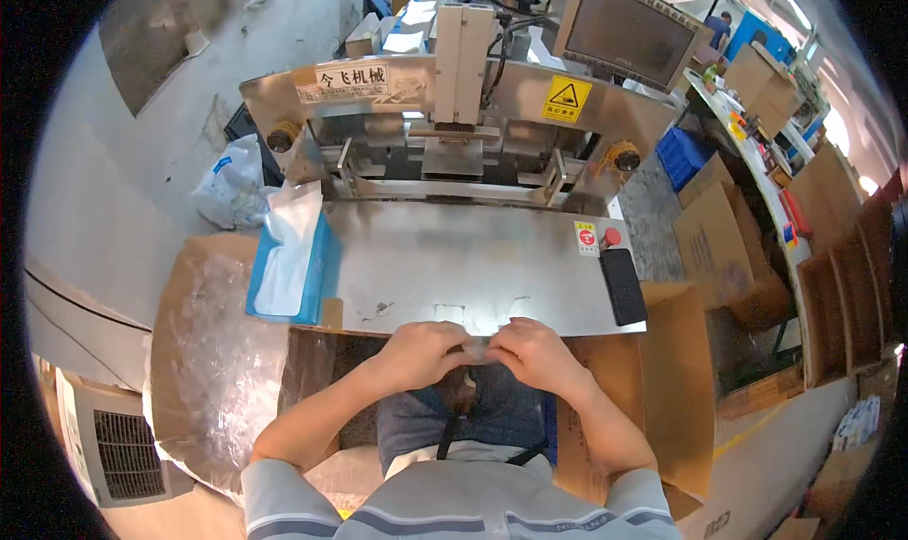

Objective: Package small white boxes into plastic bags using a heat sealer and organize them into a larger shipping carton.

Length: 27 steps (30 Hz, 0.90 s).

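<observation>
Just off the front edge of the metal machine table (454, 256), above my lap, my left hand (426, 353) and my right hand (537, 353) meet fingertip to fingertip. Both are closed in a pinch on a small clear, film-like piece (480, 349); its exact kind is too small to make out, and my fingers cover most of it. Small scraps of clear material (449, 311) seem to lie on the steel near the edge, though glare blurs them. Beyond the table stands the machine's press head (452, 152), apart from my hands.
A blue tissue box (326, 266) stands at the table's left, a black box-shaped device (622, 287) and red button (611, 237) at its right. Left below is a carton of clear plastic bags (227, 341); an open carton (676, 379) is on the right. A monitor (632, 31) hangs behind.
</observation>
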Tool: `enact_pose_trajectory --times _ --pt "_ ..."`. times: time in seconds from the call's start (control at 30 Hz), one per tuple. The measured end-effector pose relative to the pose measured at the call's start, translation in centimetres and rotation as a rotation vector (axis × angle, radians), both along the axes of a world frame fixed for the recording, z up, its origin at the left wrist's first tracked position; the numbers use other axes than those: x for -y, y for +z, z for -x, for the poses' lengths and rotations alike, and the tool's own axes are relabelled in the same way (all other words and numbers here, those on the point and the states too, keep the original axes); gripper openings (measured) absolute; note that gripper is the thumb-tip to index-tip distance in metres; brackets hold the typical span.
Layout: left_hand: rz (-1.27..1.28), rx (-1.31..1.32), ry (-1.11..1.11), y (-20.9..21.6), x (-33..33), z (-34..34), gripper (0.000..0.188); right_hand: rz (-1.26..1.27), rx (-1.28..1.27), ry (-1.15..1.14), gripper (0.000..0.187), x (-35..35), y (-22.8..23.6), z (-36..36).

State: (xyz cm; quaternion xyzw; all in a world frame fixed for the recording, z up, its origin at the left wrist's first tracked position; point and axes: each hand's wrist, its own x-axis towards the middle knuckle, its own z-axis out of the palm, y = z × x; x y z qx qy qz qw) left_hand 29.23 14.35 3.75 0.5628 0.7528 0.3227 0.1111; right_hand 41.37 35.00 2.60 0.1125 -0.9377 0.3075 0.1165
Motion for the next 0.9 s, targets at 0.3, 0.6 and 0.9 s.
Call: enact_pose_trajectory --times 0.3,0.6,0.9 --pt "0.201 0.146 -0.031 -0.3 0.1 3.0 0.018 0.124 0.178 0.109 0.008 -1.7 0.2 1.4" --pt "0.252 0.212 0.082 1.4 0.3 8.6 0.022 0.231 0.141 0.223 0.011 -6.3 0.2 6.1" --pt "0.280 0.469 0.097 -2.8 -5.0 22.7 0.025 0.284 0.332 -0.039 0.027 -12.3 -3.7 18.9"
